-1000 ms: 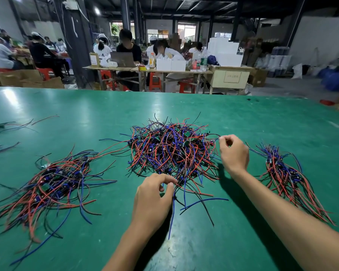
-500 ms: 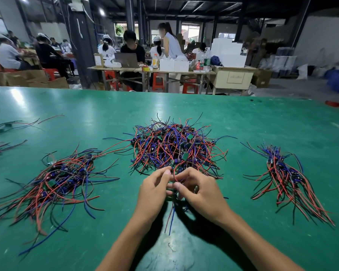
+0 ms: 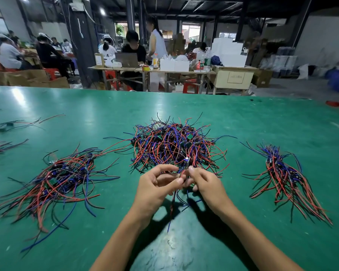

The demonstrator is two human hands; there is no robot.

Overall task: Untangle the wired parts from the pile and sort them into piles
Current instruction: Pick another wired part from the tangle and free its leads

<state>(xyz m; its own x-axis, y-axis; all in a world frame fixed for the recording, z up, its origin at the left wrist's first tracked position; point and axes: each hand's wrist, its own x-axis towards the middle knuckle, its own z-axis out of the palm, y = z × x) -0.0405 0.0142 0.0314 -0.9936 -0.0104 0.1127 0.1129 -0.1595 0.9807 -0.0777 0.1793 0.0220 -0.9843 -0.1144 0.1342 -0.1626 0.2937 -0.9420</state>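
Note:
A tangled pile [image 3: 170, 143] of red, blue and black wired parts with small green boards lies mid-table. Just in front of it my left hand [image 3: 155, 188] and my right hand [image 3: 205, 184] meet, both pinching one wired part [image 3: 186, 163] lifted off the table; its wires [image 3: 171, 208] hang down between my wrists. A spread-out sorted pile [image 3: 53, 178] lies to the left. A tighter sorted bundle [image 3: 284, 173] lies to the right.
The green table [image 3: 184, 247] stretches wide, with a worn patch near me. A few loose wires [image 3: 6, 126] lie at the far left edge. Beyond the table's far edge, people sit at wooden benches with boxes and bottles.
My right hand came back from the pile's right side to meet my left hand. Together they lifted one wired part up from the pile's near edge.

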